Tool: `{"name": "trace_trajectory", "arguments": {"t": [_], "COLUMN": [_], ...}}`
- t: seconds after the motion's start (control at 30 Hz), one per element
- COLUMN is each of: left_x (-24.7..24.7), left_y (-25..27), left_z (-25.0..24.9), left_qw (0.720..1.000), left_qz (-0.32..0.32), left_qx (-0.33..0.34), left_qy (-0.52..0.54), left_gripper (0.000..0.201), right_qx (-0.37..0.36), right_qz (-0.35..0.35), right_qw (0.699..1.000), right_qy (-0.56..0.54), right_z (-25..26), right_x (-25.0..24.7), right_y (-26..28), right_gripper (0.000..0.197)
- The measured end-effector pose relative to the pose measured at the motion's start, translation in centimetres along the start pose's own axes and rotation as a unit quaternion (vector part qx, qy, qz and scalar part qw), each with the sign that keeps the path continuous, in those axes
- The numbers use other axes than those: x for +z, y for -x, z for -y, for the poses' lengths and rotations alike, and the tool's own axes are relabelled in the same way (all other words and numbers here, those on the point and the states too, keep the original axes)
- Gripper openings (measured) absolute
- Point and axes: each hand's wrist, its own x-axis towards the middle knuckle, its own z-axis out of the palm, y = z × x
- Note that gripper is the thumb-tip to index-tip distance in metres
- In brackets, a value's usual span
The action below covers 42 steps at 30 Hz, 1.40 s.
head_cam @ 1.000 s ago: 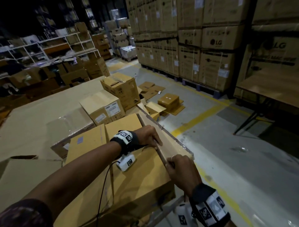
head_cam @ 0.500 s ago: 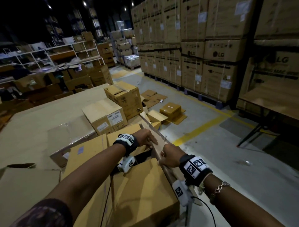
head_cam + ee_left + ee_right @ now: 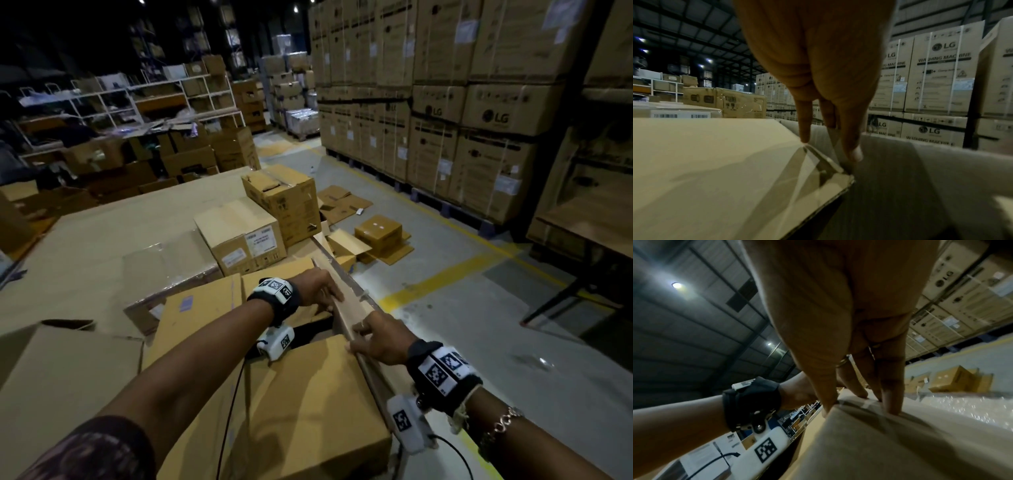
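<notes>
A large cardboard box (image 3: 308, 404) lies in front of me with its top flaps partly raised and a dark gap (image 3: 310, 330) between them. A long side flap (image 3: 346, 308) runs along its right edge. My left hand (image 3: 320, 289) reaches over the far flap (image 3: 274, 279). Its straight fingertips (image 3: 804, 139) touch that flap's corner, and its thumb rests against the side flap (image 3: 900, 162). My right hand (image 3: 375, 337) straddles the side flap's top edge beside the near flap's corner, thumb (image 3: 826, 407) on one face and fingers (image 3: 892, 407) on the other.
Two smaller cartons (image 3: 239, 233) (image 3: 284, 198) stand on the cardboard-covered platform (image 3: 85, 240) beyond the box. Flattened cartons and a small box (image 3: 376, 229) lie on the grey floor at right. Stacked appliance cartons (image 3: 445, 120) wall the far side. A table (image 3: 599, 219) stands at right.
My right hand has slid up the side flap toward the left hand. The near flap has lifted and a dark gap has opened between the top flaps. The head view has tilted up.
</notes>
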Motion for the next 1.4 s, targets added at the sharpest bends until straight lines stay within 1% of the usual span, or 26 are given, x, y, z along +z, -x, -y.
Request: {"name": "trace_trajectory", "arguments": {"t": [0.1,0.17,0.23,0.3,0.37,0.43,0.53,0.6,0.67,0.8,0.87,0.93,1.0,1.07,1.17,1.23,1.3,1.4], "left_x": [-1.6,-3.1,-4.3,-4.7,-3.6,-1.6,2.3,4.8,6.6,8.9,9.3,9.5,9.5,9.4,8.8,8.0,6.7,5.3], "left_y": [2.4,5.2,9.4,14.7,19.7,23.8,27.9,29.5,30.5,31.3,31.5,31.7,32.0,32.6,34.1,35.4,37.1,39.5], "left_z": [-1.3,-2.4,-3.2,-4.0,-4.6,-5.4,-6.6,-7.1,-7.9,-9.6,-10.3,-10.7,-11.0,-10.7,-9.9,-9.5,-9.5,-9.3], "left_qw": [0.999,0.996,0.99,0.984,0.98,0.977,0.978,0.982,0.98,0.98,0.979,0.978,0.979,0.979,0.975,0.961,0.936,0.879], "left_qz": [-0.022,0.0,0.028,0.039,0.029,0.007,-0.017,-0.029,-0.051,-0.092,-0.1,-0.096,-0.088,-0.092,-0.152,-0.217,-0.306,-0.438], "left_qx": [-0.04,-0.09,-0.134,-0.168,-0.194,-0.212,-0.198,-0.177,-0.171,-0.166,-0.173,-0.182,-0.186,-0.18,-0.165,-0.168,-0.175,-0.18], "left_qy": [-0.008,0.015,0.043,0.047,0.023,0.024,0.067,0.066,0.085,0.057,0.036,0.02,0.011,0.012,-0.005,-0.022,-0.022,-0.051], "left_gripper": [0.065,0.078,0.078,0.07,0.066,0.061,0.054,0.059,0.064,0.057,0.056,0.061,0.065,0.069,0.07,0.074,0.072,0.057], "right_qx": [-0.003,-0.042,-0.117,-0.184,-0.229,-0.254,-0.248,-0.229,-0.2,-0.155,-0.157,-0.154,-0.143,-0.136,-0.142,-0.149,-0.167,-0.216], "right_qz": [0.0,-0.017,-0.039,-0.039,-0.032,-0.019,0.019,0.037,0.064,0.12,0.14,0.151,0.145,0.132,0.082,0.048,0.039,0.038], "right_qw": [1.0,0.999,0.992,0.98,0.97,0.964,0.967,0.973,0.978,0.98,0.978,0.976,0.976,0.975,0.972,0.957,0.93,0.895], "right_qy": [-0.003,-0.001,-0.012,-0.057,-0.08,-0.079,-0.058,-0.019,0.003,0.013,-0.006,-0.037,-0.077,-0.118,-0.166,-0.243,-0.326,-0.387], "right_z": [1.0,3.0,5.6,8.5,10.8,12.7,15.2,16.4,16.9,16.5,16.5,16.7,17.0,17.7,19.7,21.7,24.3,27.8], "right_x": [-1.6,-3.0,-4.6,-5.9,-6.3,-5.9,-4.6,-3.1,-1.1,2.9,4.2,5.1,5.5,5.4,4.2,3.3,2.8,3.2], "right_y": [1.5,2.8,4.3,5.6,5.7,4.9,2.4,0.2,-2.2,-5.3,-5.6,-5.5,-5.3,-4.9,-4.6,-4.2,-3.7,-3.4], "right_gripper": [0.058,0.057,0.051,0.049,0.047,0.045,0.038,0.033,0.029,0.024,0.02,0.016,0.015,0.018,0.018,0.016,0.014,0.013]}}
